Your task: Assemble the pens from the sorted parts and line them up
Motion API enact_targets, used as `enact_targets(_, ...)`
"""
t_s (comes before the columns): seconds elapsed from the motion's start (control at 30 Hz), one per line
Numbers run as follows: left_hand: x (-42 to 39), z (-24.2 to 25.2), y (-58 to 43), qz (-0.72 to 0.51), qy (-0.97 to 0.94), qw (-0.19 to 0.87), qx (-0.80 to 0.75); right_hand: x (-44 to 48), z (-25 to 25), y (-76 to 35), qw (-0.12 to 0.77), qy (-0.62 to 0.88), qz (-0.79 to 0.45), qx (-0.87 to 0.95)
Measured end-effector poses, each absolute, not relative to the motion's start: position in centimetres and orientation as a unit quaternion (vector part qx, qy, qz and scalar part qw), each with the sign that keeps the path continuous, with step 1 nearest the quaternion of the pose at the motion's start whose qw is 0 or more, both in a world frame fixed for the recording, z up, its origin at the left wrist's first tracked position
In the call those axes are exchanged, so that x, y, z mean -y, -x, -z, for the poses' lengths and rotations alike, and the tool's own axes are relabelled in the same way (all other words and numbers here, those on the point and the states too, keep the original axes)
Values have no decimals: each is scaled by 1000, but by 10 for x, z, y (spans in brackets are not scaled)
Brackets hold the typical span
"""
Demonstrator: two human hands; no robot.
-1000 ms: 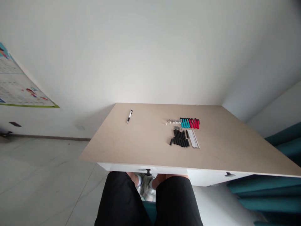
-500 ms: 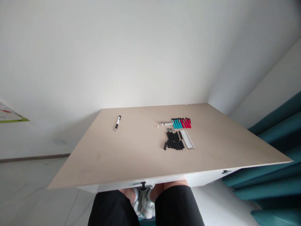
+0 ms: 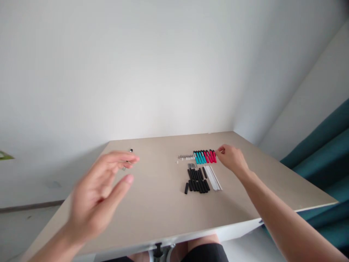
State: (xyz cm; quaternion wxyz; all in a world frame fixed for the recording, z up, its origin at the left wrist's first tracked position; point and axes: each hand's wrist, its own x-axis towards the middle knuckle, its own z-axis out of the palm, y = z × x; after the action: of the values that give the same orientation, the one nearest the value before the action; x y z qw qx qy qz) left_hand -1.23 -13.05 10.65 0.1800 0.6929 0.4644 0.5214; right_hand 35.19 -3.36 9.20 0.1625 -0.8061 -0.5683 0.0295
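Observation:
My left hand (image 3: pixel 99 193) is raised over the left side of the table, fingers and thumb apart, holding nothing. Behind its fingertips a white and black pen (image 3: pixel 131 150) is mostly hidden; only its ends show. At the right end of a row of pen barrels, my right hand (image 3: pixel 230 157) has its fingers pinched at the upper end of the outermost red pen barrel (image 3: pixel 214 157). That barrel still lies beside the other red ones. Teal pen barrels (image 3: pixel 200 157) continue the row to the left.
Springs and small white parts (image 3: pixel 186 157) lie left of the barrels. Nearer me are small metal-coloured parts (image 3: pixel 192 165), black tubes (image 3: pixel 195 174), shorter black sleeves (image 3: pixel 200 186) and white refills (image 3: pixel 213 178). The table (image 3: pixel 152 203) meets a wall; a teal curtain (image 3: pixel 324 153) hangs right.
Both hands have come into view. The left now hovers in front of the pen, and the right has reached the red pen barrels. The camera view has shifted slightly.

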Motion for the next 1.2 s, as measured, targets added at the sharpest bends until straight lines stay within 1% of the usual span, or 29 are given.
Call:
enact_targets(0.07,95,-88,1,-457,-738,230,-441,8,-61,-357,133,824,-44,549)
enact_targets(0.13,68,-57,-8,-389,-746,265,-472,-6,-38,-364,108,832,-60,540)
enact_targets(0.2,51,-24,-14,-373,-734,277,-495,-11,-29,-370,88,835,-69,538)
enact_targets(0.3,37,6,-21,-353,-739,232,-525,-10,-33,-376,73,838,-64,537)
enact_targets(0.4,25,11,-32,-364,-731,197,-543,-9,-50,-366,85,828,-43,553)
enact_targets(0.47,18,7,-41,-403,-723,151,-540,-9,-63,-346,108,795,-37,595)
enact_targets(0.53,15,3,-52,-442,-731,65,-516,-8,-72,-318,135,727,-52,672)
enact_targets(0.57,15,1,-57,-444,-747,18,-494,-8,-75,-303,162,653,-66,737)
enact_targets(0.63,17,-2,-67,-412,-790,-56,-450,-7,-75,-275,199,526,-108,820)
enact_targets(0.7,18,-4,-72,-356,-831,-75,-421,-6,-69,-256,236,470,-122,842)
enact_targets(0.77,17,-3,-73,-321,-848,-42,-420,-5,-60,-247,262,430,-140,852)
enact_targets(0.8,16,-2,-72,-316,-850,-9,-422,-6,-55,-247,274,416,-150,854)
enact_targets(0.87,12,0,-68,-327,-843,80,-419,-8,-47,-253,296,411,-159,847)
enact_targets(0.97,7,1,-62,-376,-792,207,-434,-13,-41,-271,320,457,-134,819)
enact_targets(1.07,6,1,-58,-420,-727,315,-444,-17,-40,-286,314,492,-111,805)
enact_targets(1.2,5,-1,-56,-434,-671,438,-412,-18,-37,-292,277,505,-104,811)
